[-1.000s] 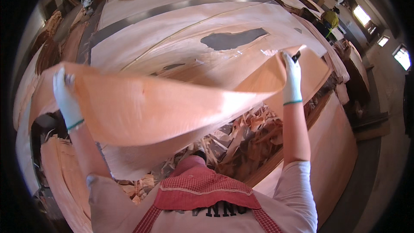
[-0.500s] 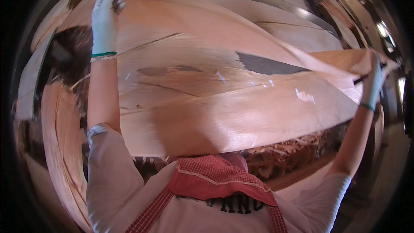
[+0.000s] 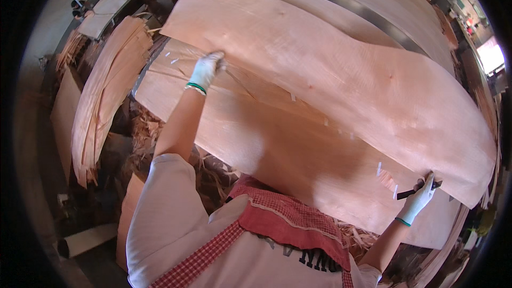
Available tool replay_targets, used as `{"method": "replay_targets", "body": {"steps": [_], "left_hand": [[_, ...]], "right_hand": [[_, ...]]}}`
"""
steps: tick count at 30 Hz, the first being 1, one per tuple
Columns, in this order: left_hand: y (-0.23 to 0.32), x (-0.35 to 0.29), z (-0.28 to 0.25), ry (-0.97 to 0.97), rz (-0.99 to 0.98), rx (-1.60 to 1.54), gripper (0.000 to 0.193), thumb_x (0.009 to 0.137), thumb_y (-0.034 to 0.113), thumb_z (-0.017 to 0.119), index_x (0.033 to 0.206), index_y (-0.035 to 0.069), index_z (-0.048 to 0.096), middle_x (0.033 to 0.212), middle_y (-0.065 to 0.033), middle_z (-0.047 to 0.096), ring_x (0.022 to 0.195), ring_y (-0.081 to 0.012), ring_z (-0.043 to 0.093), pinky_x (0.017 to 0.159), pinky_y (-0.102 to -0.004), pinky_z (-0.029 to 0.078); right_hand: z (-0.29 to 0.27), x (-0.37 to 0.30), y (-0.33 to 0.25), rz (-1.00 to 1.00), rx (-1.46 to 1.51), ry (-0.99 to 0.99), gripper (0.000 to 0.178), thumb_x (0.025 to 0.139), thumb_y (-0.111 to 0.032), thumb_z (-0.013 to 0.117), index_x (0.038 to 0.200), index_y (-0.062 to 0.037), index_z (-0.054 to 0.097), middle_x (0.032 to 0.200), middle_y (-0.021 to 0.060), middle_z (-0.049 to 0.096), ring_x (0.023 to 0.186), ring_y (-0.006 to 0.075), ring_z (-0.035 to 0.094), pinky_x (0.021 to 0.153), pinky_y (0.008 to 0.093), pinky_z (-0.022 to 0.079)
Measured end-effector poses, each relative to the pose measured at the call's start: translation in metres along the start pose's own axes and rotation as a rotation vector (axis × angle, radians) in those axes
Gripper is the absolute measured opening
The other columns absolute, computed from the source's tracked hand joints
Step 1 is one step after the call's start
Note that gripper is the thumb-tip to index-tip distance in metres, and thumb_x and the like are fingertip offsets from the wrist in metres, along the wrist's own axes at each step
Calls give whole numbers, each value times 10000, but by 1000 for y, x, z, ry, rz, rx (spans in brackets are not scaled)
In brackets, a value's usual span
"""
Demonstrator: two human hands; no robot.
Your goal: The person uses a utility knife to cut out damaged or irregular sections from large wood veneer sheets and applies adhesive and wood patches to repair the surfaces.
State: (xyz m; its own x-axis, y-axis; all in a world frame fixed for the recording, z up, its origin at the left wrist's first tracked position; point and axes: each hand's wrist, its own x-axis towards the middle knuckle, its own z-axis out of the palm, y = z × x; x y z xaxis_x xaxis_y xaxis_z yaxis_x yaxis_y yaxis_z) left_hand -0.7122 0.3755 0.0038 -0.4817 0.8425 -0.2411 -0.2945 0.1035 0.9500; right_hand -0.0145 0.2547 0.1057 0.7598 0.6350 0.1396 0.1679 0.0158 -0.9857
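Note:
A large, thin wood veneer sheet [image 3: 320, 69] bulges in a wave across the table, its near edge running between my hands. My left hand [image 3: 205, 70], in a white glove with a green cuff, is closed at that edge. In the same kind of glove, my right hand [image 3: 418, 202] is closed round a slim black-handled tool [image 3: 406, 194], whose kind I cannot make out. Its fingertips touch the sheet's near edge at the right. Beneath lies another veneer sheet [image 3: 298, 149] with small white tape strips and a patch [image 3: 387, 180] near my right hand.
A curved stack of veneer strips [image 3: 109, 96] leans at the left. Torn veneer scraps [image 3: 146, 130] lie below the table's edge. Beyond the sheet runs a dark metal strip [image 3: 341, 2], with more veneer behind it. A pale roll [image 3: 90, 240] is at lower left.
The upper sheet has come down over the lower one, covering its torn gap. Both hands have moved lower and nearer to me. The view has turned.

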Motion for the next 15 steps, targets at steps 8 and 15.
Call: {"method": "replay_targets", "body": {"steps": [8,15], "left_hand": [[-98,-69,40,92,-184,-57,192,889,160,641,1058,71,625,898,-25,650,753,-155,637,627,-286,550],[-132,-77,48,218,-313,-70,151,896,170,614,1016,81,626,820,-31,629,675,-160,615,554,-291,526]], "right_hand": [[-32,72,112,295,28,-7,120,921,-242,636,927,-130,595,694,-34,519,508,41,414,421,184,309],[-57,92,195,417,-57,-22,191,889,-298,670,838,-123,612,622,-41,486,448,60,356,401,224,295]]}}
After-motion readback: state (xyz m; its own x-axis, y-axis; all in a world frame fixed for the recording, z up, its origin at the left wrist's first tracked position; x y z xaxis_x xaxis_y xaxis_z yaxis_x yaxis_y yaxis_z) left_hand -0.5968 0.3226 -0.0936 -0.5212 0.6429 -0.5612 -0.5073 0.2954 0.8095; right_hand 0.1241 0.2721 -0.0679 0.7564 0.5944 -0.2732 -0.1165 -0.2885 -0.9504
